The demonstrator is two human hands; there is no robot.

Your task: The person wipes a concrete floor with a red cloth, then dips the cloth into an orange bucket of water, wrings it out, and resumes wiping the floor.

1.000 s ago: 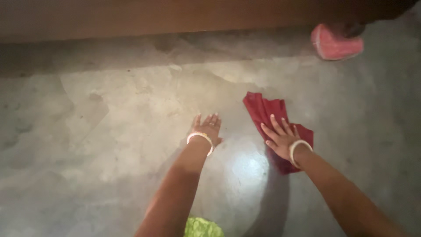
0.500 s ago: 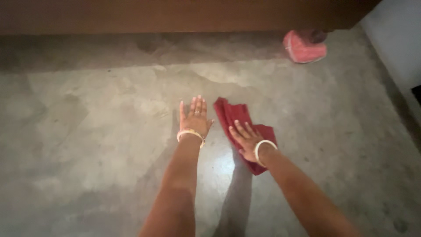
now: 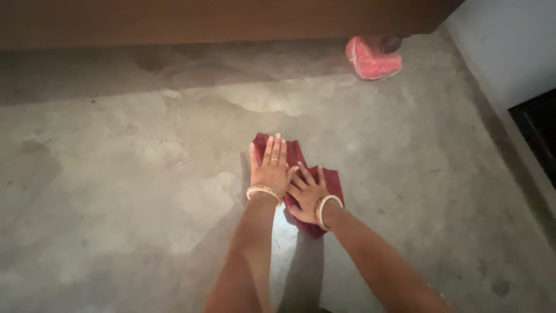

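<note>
A dark red cloth lies flat on the grey concrete floor. My left hand rests palm down on the cloth's left part, fingers together and pointing away from me. My right hand presses flat on the cloth just to the right, its fingers touching the side of my left hand. Both wrists wear pale bangles. A wet, shiny patch of floor shows just below my hands.
A pink rounded object sits at the far right under the edge of a brown wooden piece of furniture. A pale wall with a dark opening runs along the right.
My left hand moved off the bare floor onto the cloth. My right hand slid the cloth leftward, so both hands now meet on it.
</note>
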